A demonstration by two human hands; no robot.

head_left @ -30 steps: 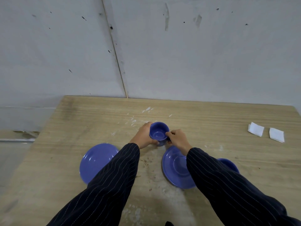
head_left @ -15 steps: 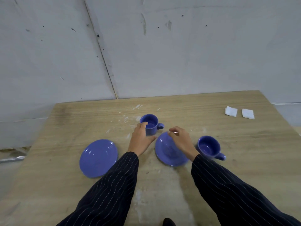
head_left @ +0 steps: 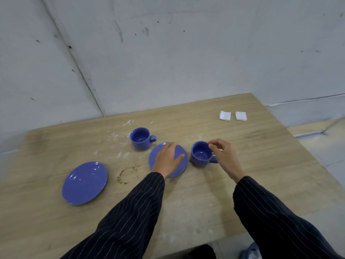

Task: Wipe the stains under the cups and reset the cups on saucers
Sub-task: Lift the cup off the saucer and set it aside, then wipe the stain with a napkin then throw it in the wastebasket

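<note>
Two blue cups and two blue saucers sit on a wooden table [head_left: 261,165]. One cup [head_left: 141,138] stands alone at the back, upright. My left hand [head_left: 168,159] lies flat on the middle saucer [head_left: 180,152], fingers spread. Just right of that saucer stands the second cup [head_left: 200,156]; my right hand [head_left: 223,156] pinches its rim with thumb and fingers. The other saucer [head_left: 85,183] rests bare at the left. A brown ring stain [head_left: 127,173] marks the wood between the two saucers.
Two folded white cloths [head_left: 225,115] [head_left: 241,116] lie at the table's back right. White smears [head_left: 119,139] streak the wood near the back cup. A grey wall rises behind the table, and the table's right edge drops to the floor.
My left hand let go of the back cup and moved onto the middle saucer. My right hand left the saucer and went right to the second cup. The ring stain is now uncovered.
</note>
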